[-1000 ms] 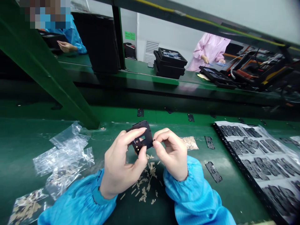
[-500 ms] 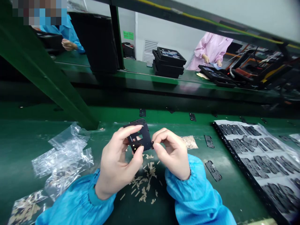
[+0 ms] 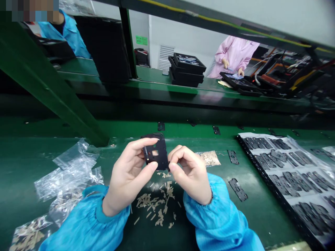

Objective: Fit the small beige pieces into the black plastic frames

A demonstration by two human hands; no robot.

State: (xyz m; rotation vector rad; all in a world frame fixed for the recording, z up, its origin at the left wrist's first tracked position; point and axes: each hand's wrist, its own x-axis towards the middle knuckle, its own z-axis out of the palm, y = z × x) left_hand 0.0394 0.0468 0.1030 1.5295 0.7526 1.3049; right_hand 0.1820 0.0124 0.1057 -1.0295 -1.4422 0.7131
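Head view of a green work bench [image 3: 31, 153]. The left hand [image 3: 128, 170] holds a flat black plastic frame plate [image 3: 156, 155] with a small square window above the bench at mid-frame, forefinger on its top edge and thumb under its lower edge. The right hand [image 3: 190, 174] has thumb and forefinger drawn narrow and pinched on the plate's lower right corner, the other fingers curled. Below the hands, loose tan paper strips [image 3: 157, 205] lie scattered on the bench. To the left lie crumpled clear plastic bags [image 3: 68, 174]; a flat clear bag [image 3: 26, 235] at the lower left corner contains more tan strips. A small clear packet [image 3: 209, 158] of tan pieces lies just right of the right hand. A long black tray [image 3: 265, 176] at the right carries white sheets bearing rows of black parts; two loose black parts [image 3: 237, 190] lie on the bench between tray and hand. On the far bench, stacked black trays [image 3: 186, 69] hold bluish items, too small to identify. A person in a pink coat [image 3: 235, 52] works beyond.
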